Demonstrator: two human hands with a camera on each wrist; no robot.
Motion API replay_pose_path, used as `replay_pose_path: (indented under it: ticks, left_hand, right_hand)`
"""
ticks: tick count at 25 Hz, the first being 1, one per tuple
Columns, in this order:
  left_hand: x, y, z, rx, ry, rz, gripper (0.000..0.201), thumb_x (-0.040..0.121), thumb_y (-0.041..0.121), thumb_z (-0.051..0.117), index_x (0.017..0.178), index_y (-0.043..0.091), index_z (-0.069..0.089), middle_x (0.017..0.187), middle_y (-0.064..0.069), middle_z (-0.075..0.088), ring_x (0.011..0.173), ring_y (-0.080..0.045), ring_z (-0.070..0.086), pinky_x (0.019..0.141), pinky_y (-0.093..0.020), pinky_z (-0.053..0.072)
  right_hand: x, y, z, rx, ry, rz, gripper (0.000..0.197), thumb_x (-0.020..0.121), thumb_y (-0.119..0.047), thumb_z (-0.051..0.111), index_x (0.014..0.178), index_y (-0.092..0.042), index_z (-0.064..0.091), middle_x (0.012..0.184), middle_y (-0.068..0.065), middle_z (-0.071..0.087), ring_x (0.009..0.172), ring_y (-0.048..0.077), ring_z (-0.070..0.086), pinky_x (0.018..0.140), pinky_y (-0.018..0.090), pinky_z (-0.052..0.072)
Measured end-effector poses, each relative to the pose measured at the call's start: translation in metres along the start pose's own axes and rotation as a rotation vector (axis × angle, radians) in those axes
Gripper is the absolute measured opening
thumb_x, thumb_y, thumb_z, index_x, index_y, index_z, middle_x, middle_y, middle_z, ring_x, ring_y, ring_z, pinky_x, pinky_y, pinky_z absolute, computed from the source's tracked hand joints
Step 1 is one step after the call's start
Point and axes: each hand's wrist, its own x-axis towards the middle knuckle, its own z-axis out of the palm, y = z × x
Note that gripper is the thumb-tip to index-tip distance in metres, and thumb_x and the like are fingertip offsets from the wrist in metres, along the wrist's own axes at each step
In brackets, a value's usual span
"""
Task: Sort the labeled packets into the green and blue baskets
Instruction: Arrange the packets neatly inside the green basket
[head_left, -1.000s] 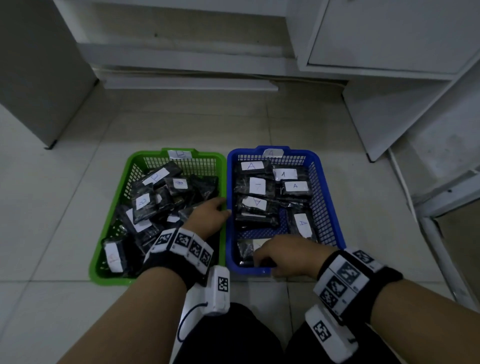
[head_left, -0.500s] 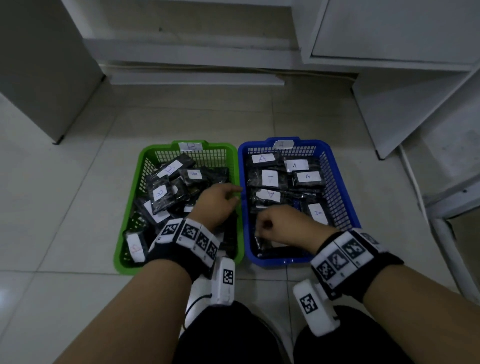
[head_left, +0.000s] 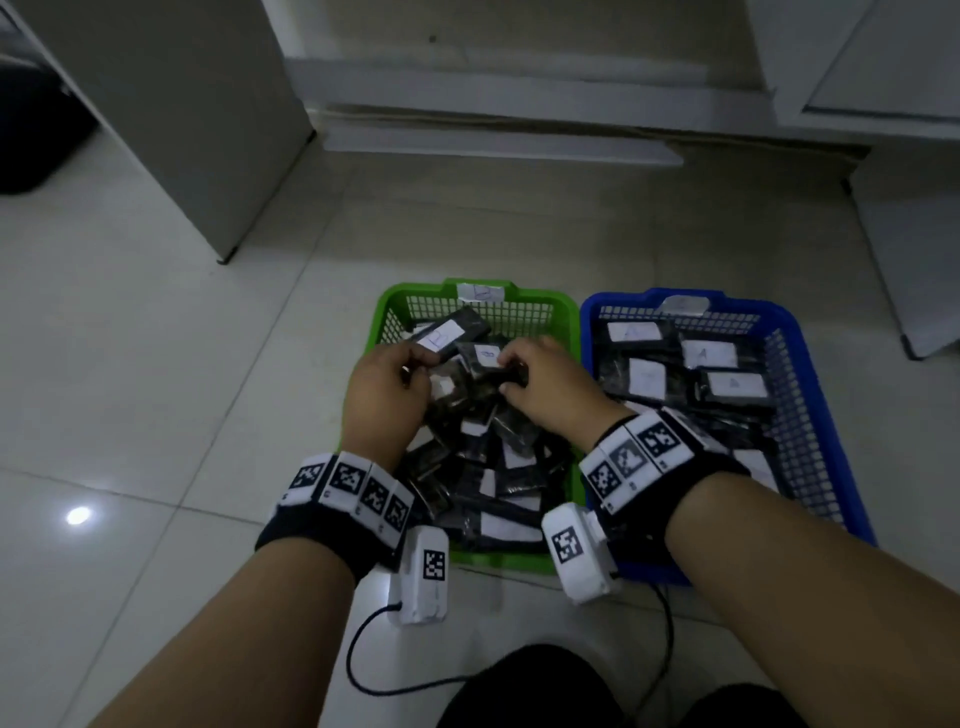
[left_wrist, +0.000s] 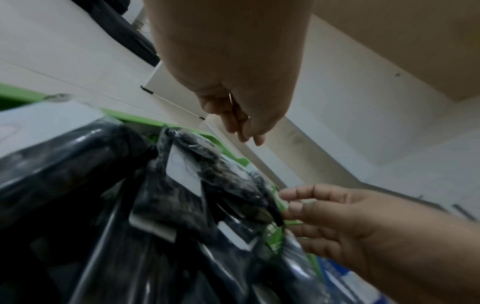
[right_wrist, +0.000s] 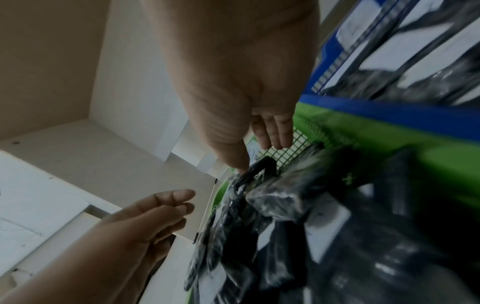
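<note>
Both hands are over the green basket (head_left: 566, 312), left of the blue basket (head_left: 789, 332). Right hand (head_left: 545, 389) pinches a labeled packet (head_left: 485, 358); left hand (head_left: 382, 400) is beside it with fingers loose, gripping nothing.

1. The pale tiled floor (head_left: 156, 364) is seen throughout.
2. The green basket (head_left: 382, 312) and blue basket (head_left: 789, 322) are set on it, side by side, touching.
3. A black cable (head_left: 358, 670) is laid near the front.
</note>
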Motion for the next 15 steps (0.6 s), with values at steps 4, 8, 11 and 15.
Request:
replay_pose_path:
  ticks: [4, 8, 11, 15]
  left_hand:
    - [0.031, -0.018, 0.019, 0.122, 0.003, -0.033, 0.026, 0.079, 0.007, 0.059, 0.103, 0.014, 0.067, 0.107, -0.011, 0.059, 0.101, -0.032, 0.056, 0.091, -0.037, 0.046]
    - [0.05, -0.015, 0.041, 0.211, -0.192, -0.191, 0.061, 0.079, 0.026, 0.066, 0.135, 0.014, 0.045, 0.134, -0.007, 0.051, 0.122, -0.028, 0.048, 0.102, -0.04, 0.04]
    - [0.058, -0.012, 0.044, 0.313, -0.283, -0.282, 0.07, 0.077, 0.036, 0.069, 0.139, 0.02, 0.041, 0.133, -0.006, 0.052, 0.123, -0.029, 0.048, 0.102, -0.043, 0.04]
    - [0.053, -0.009, 0.035, 0.334, -0.402, -0.26, 0.078, 0.061, 0.056, 0.058, 0.133, 0.027, 0.049, 0.13, -0.005, 0.051, 0.123, -0.029, 0.046, 0.104, -0.043, 0.035]
  right_hand:
    - [0.032, 0.004, 0.008, 0.084, -0.041, -0.03, 0.039, 0.088, -0.033, 0.062, 0.124, -0.022, 0.051, 0.126, 0.002, 0.048, 0.112, 0.019, 0.051, 0.085, 0.024, 0.039]
    - [0.033, 0.022, 0.006, 0.165, -0.163, -0.093, 0.04, 0.078, -0.032, 0.074, 0.109, -0.023, 0.051, 0.115, -0.001, 0.045, 0.1, 0.015, 0.053, 0.079, 0.026, 0.042]
    - [0.031, 0.03, 0.0, 0.174, -0.282, -0.132, 0.032, 0.08, -0.031, 0.072, 0.105, -0.025, 0.052, 0.111, -0.005, 0.046, 0.1, 0.014, 0.053, 0.086, 0.037, 0.049]
    - [0.033, 0.026, -0.016, 0.177, -0.444, -0.182, 0.011, 0.086, -0.029, 0.066, 0.093, -0.021, 0.062, 0.101, -0.006, 0.058, 0.092, 0.012, 0.058, 0.083, 0.034, 0.051]
